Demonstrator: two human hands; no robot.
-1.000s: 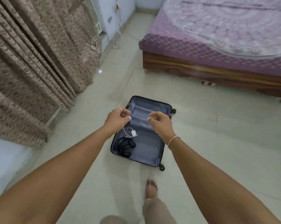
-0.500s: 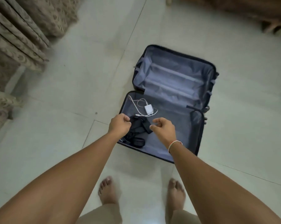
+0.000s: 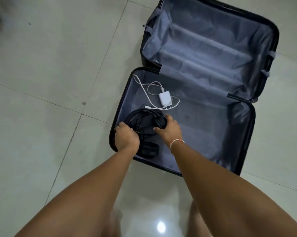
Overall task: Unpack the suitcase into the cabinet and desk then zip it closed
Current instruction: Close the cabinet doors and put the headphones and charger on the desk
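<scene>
The headphones [image 3: 145,127] lie in the near half of the open suitcase [image 3: 238,134], tangled with a dark cable, and both hands are on them. The left hand [image 3: 126,138] curls its fingers round the left side of the band and cable; the right hand [image 3: 168,130] grasps the earcup on the other side. A second earcup sits just below the left hand, toward the person.

Just beyond the right hand lies a white charger [image 3: 165,99] with its cord looped loosely on the lining. The far half of the suitcase looks bare, so the unpacking seems close to done.

The step in hand is lifting out the headphones. Next, both hands need to raise them together so the trailing cable comes along without snagging the charger cord, then carry them off; neither cabinet nor desk is in sight. The suitcase rests on the tiled floor [image 3: 50,82].
</scene>
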